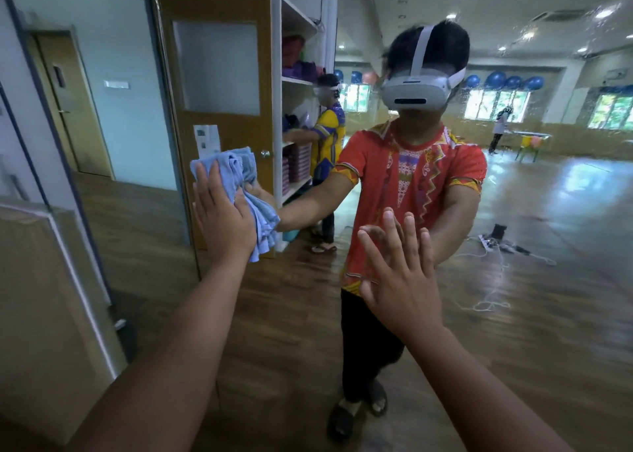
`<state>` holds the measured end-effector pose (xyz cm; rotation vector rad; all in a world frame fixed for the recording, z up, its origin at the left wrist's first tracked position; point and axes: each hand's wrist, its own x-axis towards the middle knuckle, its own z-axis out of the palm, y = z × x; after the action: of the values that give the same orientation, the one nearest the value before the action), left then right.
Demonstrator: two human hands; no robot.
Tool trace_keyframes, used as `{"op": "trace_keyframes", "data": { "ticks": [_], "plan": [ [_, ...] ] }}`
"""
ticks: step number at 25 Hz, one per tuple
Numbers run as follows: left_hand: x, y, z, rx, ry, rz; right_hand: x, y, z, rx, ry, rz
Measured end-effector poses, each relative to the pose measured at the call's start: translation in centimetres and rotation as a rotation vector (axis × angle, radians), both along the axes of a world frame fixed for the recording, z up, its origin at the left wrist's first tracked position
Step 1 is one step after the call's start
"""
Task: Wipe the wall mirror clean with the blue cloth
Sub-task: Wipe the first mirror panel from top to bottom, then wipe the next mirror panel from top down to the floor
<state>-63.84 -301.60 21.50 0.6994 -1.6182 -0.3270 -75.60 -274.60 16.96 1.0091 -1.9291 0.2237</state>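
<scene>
Mirror (565, 232) fills the wall ahead, wet specks (603, 26) at upper right. At its left side the cloth (239, 167) sits bunched, pressed on the glass by my left hand (222, 218), fingers flat. My right hand (404, 280) lies spread, empty. I should sweep overlapping strokes toward the specks

Left hand (222, 218), right hand (400, 280), forearms bare. Reflected: white headset (416, 90) with top strap; red short-sleeved shirt (376, 164), yellow-purple patterned trim at collar, chest, cuffs; black trousers (363, 355); dark sandals (340, 417).
</scene>
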Motion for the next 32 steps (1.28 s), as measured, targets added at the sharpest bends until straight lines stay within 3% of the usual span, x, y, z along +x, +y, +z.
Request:
{"op": "trace_keyframes", "data": {
  "ticks": [14, 24, 32],
  "plan": [
    [0.1, -1.4, -2.2, -0.080, -0.046, 0.010, -0.4, -0.2, -0.4, 0.047, 0.025, -0.042],
    [0.2, -3.4, -3.6, -0.244, -0.090, -0.032, 1.2, -4.3, -1.8, -0.232, 0.014, -0.073],
    [0.7, -4.8, -5.0, -0.358, -0.114, -0.063, 5.3, -8.5, -7.0, -0.251, -0.065, -0.101]
  ]
}}
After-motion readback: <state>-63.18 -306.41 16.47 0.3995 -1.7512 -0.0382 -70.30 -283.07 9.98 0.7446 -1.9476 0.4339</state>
